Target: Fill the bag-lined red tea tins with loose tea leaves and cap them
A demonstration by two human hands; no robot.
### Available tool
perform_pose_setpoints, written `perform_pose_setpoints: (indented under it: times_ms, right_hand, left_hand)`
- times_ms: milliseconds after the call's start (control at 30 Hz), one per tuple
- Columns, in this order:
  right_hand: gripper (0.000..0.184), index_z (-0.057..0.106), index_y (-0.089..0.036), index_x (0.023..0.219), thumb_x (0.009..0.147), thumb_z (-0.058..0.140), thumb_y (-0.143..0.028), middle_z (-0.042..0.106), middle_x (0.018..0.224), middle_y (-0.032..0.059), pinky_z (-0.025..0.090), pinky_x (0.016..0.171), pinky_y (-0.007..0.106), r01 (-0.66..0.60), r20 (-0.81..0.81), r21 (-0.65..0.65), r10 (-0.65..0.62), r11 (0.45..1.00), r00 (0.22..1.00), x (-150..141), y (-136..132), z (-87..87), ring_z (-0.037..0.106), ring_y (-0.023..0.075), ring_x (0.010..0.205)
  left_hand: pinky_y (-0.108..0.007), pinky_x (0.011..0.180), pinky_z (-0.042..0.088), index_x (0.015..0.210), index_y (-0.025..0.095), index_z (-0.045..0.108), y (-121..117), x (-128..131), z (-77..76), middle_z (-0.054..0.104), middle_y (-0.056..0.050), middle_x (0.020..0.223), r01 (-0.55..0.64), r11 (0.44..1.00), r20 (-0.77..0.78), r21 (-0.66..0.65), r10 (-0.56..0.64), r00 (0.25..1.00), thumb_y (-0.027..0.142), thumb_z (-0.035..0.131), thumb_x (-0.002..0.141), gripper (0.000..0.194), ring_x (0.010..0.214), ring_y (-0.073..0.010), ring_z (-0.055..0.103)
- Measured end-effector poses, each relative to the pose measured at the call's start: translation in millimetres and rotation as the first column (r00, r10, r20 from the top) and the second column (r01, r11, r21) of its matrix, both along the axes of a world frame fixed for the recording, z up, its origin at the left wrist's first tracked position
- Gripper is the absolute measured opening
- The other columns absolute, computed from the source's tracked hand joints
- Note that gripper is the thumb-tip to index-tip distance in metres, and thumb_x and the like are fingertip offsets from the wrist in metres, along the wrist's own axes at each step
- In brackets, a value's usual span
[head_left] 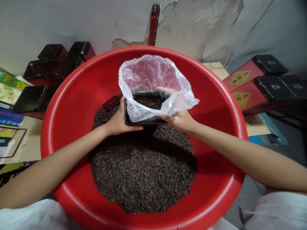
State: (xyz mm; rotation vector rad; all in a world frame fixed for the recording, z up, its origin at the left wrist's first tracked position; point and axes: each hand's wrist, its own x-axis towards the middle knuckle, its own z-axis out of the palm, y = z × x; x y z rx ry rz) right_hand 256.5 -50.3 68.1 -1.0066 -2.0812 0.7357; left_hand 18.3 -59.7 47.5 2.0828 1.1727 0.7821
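Observation:
A dark square tea tin (129, 118) is held above the red basin, lined with a clear plastic bag (153, 68) that stands open and spreads over its rim. Dark dried tea leaves (152, 102) lie inside the bag. My left hand (120, 119) wraps the tin's left side, thumb up along the edge and fingers beneath the front. My right hand (181, 119) grips the bag at the right front of the rim; some of its fingers show blurrily through the plastic. Below, a broad heap of loose tea leaves (144, 175) covers the basin's bottom.
The large red basin (72, 105) fills the middle. A small dark red lid-like piece (112, 102) lies on the heap's far left edge. Several open tins (31, 97) stand at left; several lidded red tins (249, 92) stand at right. A peeling wall (79, 22) rises behind.

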Motion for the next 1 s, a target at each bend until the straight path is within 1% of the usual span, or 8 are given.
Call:
perform_pose_setpoints:
  times_ms: [100,333,467,567,700,833,933,1000]
  right_hand:
    - [0.036,0.059,-0.021,0.108,0.086,0.05,-0.048,0.062,0.105,0.0098,0.042,0.103,0.042,-0.03,-0.074,-0.114,0.021,0.993,0.997,-7.1,1.2,-3.2,0.052,0.0205,0.116]
    - [0.036,0.052,-0.017,0.111,0.08,0.061,-0.035,0.056,0.117,0.0109,0.046,0.099,0.04,0.015,-0.176,-0.28,-0.066,0.96,0.982,-13.3,8.9,-0.7,0.053,0.0207,0.113]
    - [0.036,0.058,-0.016,0.096,0.07,0.072,-0.037,0.055,0.107,0.0092,0.048,0.093,0.042,0.077,-0.121,-0.192,-0.101,0.978,0.988,-11.8,8.9,7.0,0.055,0.0225,0.102]
    - [0.037,0.058,-0.017,0.095,0.069,0.073,-0.037,0.053,0.097,0.0065,0.048,0.09,0.043,0.113,-0.023,-0.055,-0.114,0.992,0.993,-14.7,6.9,12.3,0.054,0.0216,0.095]
    - [0.022,0.056,-0.019,0.079,0.078,0.065,-0.039,0.048,0.084,0.0049,0.05,0.077,0.037,0.12,0.092,0.072,-0.127,0.99,0.988,-18.1,4.6,15.9,0.05,0.0195,0.084]
    - [0.023,0.049,-0.017,0.071,0.079,0.06,-0.036,0.046,0.085,0.0065,0.049,0.066,0.036,0.152,0.253,0.08,-0.167,0.985,0.953,-18.0,6.7,19.5,0.048,0.0171,0.072]
    - [0.011,0.051,-0.016,0.079,0.076,0.059,-0.023,0.049,0.094,0.01,0.05,0.071,0.038,0.114,0.349,0.073,-0.132,0.991,0.928,-18.7,9.0,21.2,0.051,0.0189,0.075]
    - [0.015,0.054,-0.015,0.087,0.072,0.056,-0.014,0.051,0.102,0.0126,0.049,0.083,0.041,0.036,0.345,0.08,-0.062,0.996,0.936,-17.8,10.2,22.0,0.054,0.0239,0.091]
  left_hand:
    - [-0.054,0.112,0.026,0.13,0.015,0.035,6.0,-1.7,11.1,0.041,-0.02,0.137,0.052,0.998,0.046,-0.041,-0.05,0.998,0.067,0.068,0.058,0.095,0.135,-0.0363,0.03]
    - [-0.052,0.104,0.037,0.12,0.017,0.049,4.6,-0.6,37.3,0.052,-0.013,0.126,-0.11,0.987,-0.038,0.116,0.115,0.993,0.065,0.062,0.07,0.07,0.122,-0.0337,0.045]
    - [-0.056,0.101,0.035,0.107,0.021,0.059,-1.9,5.2,41.1,0.057,-0.008,0.112,-0.128,0.942,-0.215,0.31,0.201,0.956,0.061,0.065,0.068,0.057,0.113,-0.0353,0.045]
    - [-0.054,0.093,0.039,0.094,0.02,0.062,-5.6,15.9,39.9,0.061,-0.008,0.097,-0.104,0.916,-0.31,0.387,0.235,0.921,0.043,0.058,0.075,0.03,0.101,-0.0317,0.05]
    - [-0.046,0.08,0.045,0.084,0.017,0.059,-2.3,33.9,41.5,0.063,-0.01,0.088,0.047,0.961,-0.476,0.274,0.093,0.875,0.022,0.048,0.071,0.018,0.085,-0.0281,0.056]
    - [-0.04,0.083,0.047,0.112,0.013,0.053,7.2,46.9,47.8,0.065,-0.012,0.103,0.141,0.979,-0.564,0.145,-0.035,0.825,0.018,0.046,0.076,0.037,0.093,-0.0275,0.061]
    - [-0.036,0.075,0.048,0.119,0.014,0.047,12.3,48.6,50.7,0.066,-0.012,0.103,0.092,0.988,-0.539,0.124,-0.011,0.842,0.022,0.047,0.08,0.04,0.091,-0.0277,0.064]
    - [-0.033,0.068,0.048,0.115,0.016,0.048,13.8,46.2,51.3,0.068,-0.01,0.095,-0.009,0.992,-0.476,0.127,0.069,0.877,0.028,0.052,0.08,0.037,0.084,-0.0272,0.066]
